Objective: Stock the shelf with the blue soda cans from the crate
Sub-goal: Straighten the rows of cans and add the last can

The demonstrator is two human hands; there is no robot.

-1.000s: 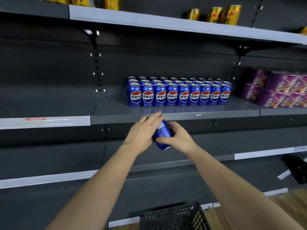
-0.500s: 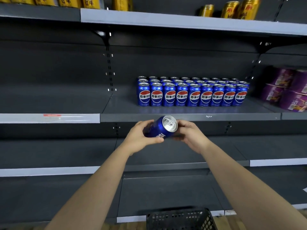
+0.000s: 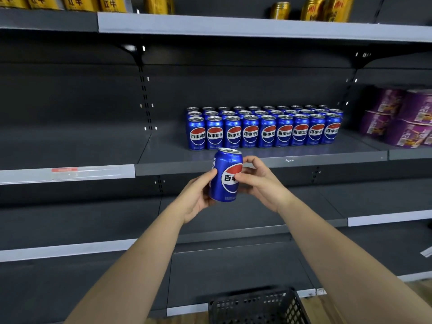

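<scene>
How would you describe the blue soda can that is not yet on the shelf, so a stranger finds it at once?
Start at the grey middle shelf with its block of blue soda cans. Just below its front edge, the left hand and the right hand hold one blue can upright. It alone is off the shelf, in hands.

Shelf [image 3: 163,148] is bare left of the blue can block [image 3: 264,129] and along the strip in front of it. Purple boxes [image 3: 402,120] wall off the right; upper shelf [image 3: 233,25] caps headroom.
</scene>
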